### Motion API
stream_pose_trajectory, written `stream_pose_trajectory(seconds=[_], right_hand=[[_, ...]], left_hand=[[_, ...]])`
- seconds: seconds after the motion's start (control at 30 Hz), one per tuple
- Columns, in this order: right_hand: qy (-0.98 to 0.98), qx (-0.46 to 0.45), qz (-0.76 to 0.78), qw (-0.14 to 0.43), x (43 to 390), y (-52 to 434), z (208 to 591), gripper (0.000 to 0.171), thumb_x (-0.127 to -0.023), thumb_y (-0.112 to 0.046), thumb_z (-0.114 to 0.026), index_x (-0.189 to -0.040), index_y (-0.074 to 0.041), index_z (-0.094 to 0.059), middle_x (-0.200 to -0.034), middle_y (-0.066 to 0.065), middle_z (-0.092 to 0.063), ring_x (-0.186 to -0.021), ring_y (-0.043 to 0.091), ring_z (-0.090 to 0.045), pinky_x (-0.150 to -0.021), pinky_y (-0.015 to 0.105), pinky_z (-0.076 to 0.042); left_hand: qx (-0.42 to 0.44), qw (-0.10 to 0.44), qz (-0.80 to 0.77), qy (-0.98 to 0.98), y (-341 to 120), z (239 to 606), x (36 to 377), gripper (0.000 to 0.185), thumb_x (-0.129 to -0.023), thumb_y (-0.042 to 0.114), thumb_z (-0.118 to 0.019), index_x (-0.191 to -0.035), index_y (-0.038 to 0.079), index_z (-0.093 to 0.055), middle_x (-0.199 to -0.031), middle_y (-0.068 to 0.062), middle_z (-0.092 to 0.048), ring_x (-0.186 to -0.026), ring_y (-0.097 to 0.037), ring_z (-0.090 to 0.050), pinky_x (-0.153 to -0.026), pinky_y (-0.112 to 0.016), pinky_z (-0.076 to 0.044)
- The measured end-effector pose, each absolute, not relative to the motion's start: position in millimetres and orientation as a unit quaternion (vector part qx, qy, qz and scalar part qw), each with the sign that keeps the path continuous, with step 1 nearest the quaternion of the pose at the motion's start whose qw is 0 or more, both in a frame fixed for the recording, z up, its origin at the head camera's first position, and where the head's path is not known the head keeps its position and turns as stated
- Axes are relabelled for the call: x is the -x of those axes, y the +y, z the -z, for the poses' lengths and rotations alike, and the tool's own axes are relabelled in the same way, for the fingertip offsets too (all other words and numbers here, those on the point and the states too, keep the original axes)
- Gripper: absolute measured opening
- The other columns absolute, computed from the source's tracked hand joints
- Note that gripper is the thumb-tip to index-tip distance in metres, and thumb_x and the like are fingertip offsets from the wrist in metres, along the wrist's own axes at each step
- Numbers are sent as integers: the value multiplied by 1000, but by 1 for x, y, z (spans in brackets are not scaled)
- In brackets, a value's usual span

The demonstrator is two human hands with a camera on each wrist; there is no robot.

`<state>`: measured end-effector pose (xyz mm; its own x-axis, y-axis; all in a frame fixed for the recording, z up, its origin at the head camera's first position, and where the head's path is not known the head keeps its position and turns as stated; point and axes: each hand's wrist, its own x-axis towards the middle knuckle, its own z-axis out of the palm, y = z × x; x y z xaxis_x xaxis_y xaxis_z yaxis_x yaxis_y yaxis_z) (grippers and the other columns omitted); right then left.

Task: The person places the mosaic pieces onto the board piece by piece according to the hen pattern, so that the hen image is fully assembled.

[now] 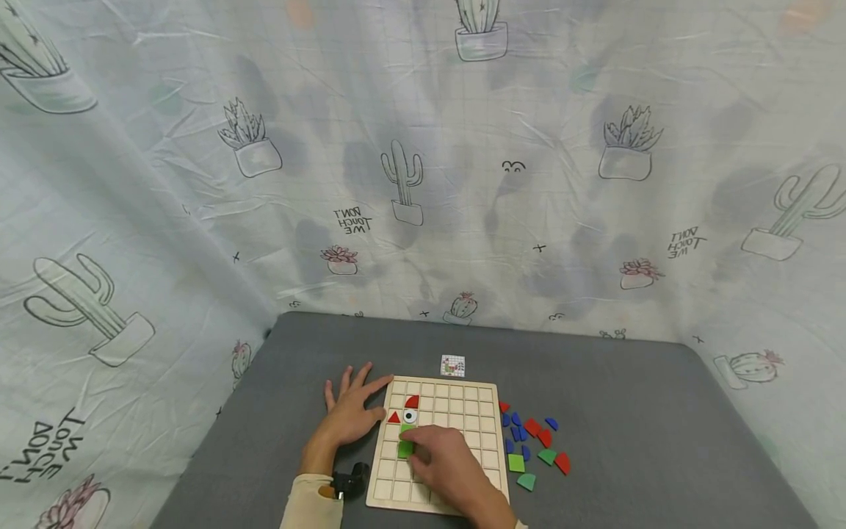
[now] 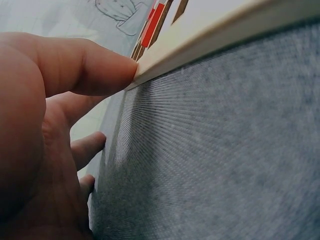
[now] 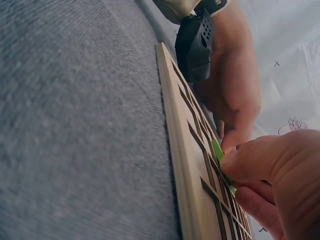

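A wooden grid board lies on the grey table. In its left part sit a red quarter-round piece, a red triangle and a white piece with a black dot. Below the dot piece are two green squares, an upper one and a lower one. My right hand reaches over the board, thumb and index finger at the lower green square; its fingertips partly hide the green in the right wrist view. With fingers spread, my left hand touches the board's left edge with thumb and index finger.
Right of the board lie loose flat pieces: several blue ones, red ones, green quarter-rounds and a light green square. A small printed pattern card lies behind the board. A cactus-print curtain surrounds the table.
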<state>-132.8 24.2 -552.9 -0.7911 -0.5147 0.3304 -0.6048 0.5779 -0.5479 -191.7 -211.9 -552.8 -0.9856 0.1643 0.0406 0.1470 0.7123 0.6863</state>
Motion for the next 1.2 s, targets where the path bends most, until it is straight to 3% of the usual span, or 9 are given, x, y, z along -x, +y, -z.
stream_pose_trajectory(seconds=[0.63, 1.0, 1.2], right_hand=[[-874, -326, -350, 86, 132, 22, 556, 31, -91, -4, -86, -119, -14, -84, -117, -6, -83, -112, 7, -77, -94, 28, -65], [-797, -282, -535, -15, 123, 57, 552, 34, -97, -23, -85, -128, -11, -82, -124, 6, -83, -113, 24, -81, -97, 37, -67], [-793, -246, -556, -40, 111, 89, 552, 34, -95, -21, -86, -127, -9, -82, -124, 9, -83, -116, 23, -80, -99, 34, -66]], left_hand=[[-85, 9, -368, 926, -211, 553, 192, 62, -94, 14, -72, -155, 23, -65, -179, -21, -30, -168, -55, -5, -125, -80, 16], [-81, 8, -363, 928, -210, 553, 191, 62, -95, 15, -73, -156, 24, -65, -179, -21, -30, -168, -55, -4, -125, -80, 17], [-81, 11, -368, 926, -210, 552, 191, 63, -95, 14, -73, -156, 24, -64, -179, -21, -29, -168, -54, -4, -126, -79, 17]])
